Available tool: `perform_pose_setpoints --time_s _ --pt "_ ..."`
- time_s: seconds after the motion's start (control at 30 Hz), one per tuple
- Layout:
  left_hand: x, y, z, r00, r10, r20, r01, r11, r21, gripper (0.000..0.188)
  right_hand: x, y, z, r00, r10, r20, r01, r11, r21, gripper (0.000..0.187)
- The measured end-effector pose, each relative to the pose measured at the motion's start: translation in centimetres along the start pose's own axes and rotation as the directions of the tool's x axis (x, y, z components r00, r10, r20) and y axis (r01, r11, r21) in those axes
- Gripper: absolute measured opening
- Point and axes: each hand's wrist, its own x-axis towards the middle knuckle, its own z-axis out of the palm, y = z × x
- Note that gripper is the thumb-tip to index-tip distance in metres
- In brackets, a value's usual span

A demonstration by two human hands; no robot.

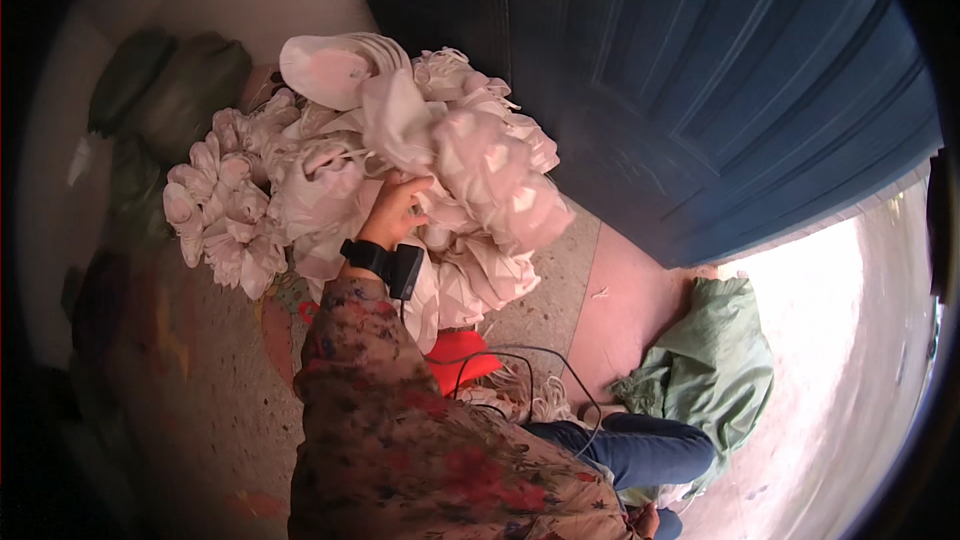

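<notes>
A blue door [740, 70] stands at upper right; pale cup-shaped pieces [495, 170] lie heaped at upper centre; the left hand [393, 210] touches them, fingers half curled, hold unclear; the right hand [646, 520], lower right, I cannot tell.

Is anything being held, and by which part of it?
The left hand touches the pile of pale, cupped pieces near its middle; whether it grips one cannot be told. Too little of the right hand shows.
</notes>
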Motion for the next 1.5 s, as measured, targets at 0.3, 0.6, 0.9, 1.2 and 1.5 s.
perform_pose_setpoints --time_s 0.3,0.6,0.9,1.2,1.5 --pt "6.5 -0.8 0.1 0.985 -0.146 0.089 0.171 0.833 -0.527 0.063 -2.7 0.2 0.6 0.999 -0.018 -0.05 0.017 0.999 -0.028 0.03" --pt "-3.0 -0.6 -0.7 0.907 0.369 -0.201 -0.368 0.929 0.047 0.04 -3.4 0.0 0.8 0.989 0.026 0.146 -0.065 0.961 0.269 0.023" --pt "-12.6 6.2 -12.6 0.925 0.227 -0.304 -0.188 0.97 0.153 0.068 -0.6 -0.7 -1.5 0.908 0.069 0.414 -0.171 0.962 0.214 0.026" --pt "-31.0 14.8 -4.4 0.902 0.203 -0.381 -0.416 0.641 -0.644 0.066 0.2 -1.1 -1.3 0.896 0.075 0.438 -0.196 0.951 0.238 0.026" --pt "-11.0 14.1 -24.6 0.38 0.923 0.065 -0.409 0.105 0.906 0.056 -1.9 -0.8 -1.2 0.932 -0.039 0.36 -0.092 0.937 0.337 0.022"
